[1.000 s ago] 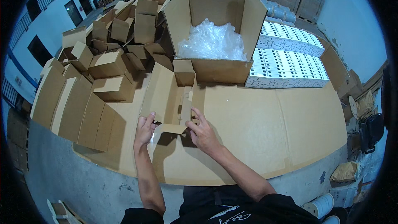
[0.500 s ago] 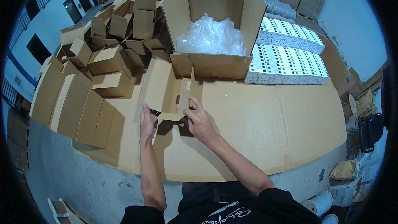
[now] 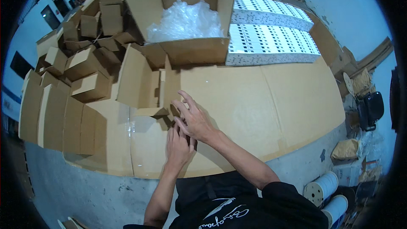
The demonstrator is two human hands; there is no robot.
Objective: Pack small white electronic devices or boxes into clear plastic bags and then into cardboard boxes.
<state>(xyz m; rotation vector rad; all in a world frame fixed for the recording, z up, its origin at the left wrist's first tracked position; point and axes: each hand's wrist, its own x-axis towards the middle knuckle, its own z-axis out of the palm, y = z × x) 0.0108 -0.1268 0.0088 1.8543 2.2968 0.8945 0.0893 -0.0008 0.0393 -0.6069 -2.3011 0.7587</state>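
Observation:
A small brown cardboard box (image 3: 136,85) stands open just in front of a larger carton, its near flap (image 3: 151,111) folded outward. Neither hand grips it. My right hand (image 3: 194,121) is open beside the box's near right corner, its fingers spread and slightly bent. My left hand (image 3: 178,145) lies low over the table, close under the right one. Its visible fingers are stretched forward and look empty, though the right hand covers some of them. Behind the small box, the big open carton (image 3: 195,50) holds crumpled clear plastic wrap (image 3: 186,20).
Several opened small boxes (image 3: 91,85) are heaped at the left. Two rows of white patterned packages (image 3: 273,58) stand right of the big carton. Brown cardboard (image 3: 237,101) covers the tabletop. Spools (image 3: 321,188) and a dark chair (image 3: 372,108) are on the right.
Both hands have let go of the small box. My left hand has moved right, beneath my right hand. The whole view has shifted, so the scene sits further left and higher.

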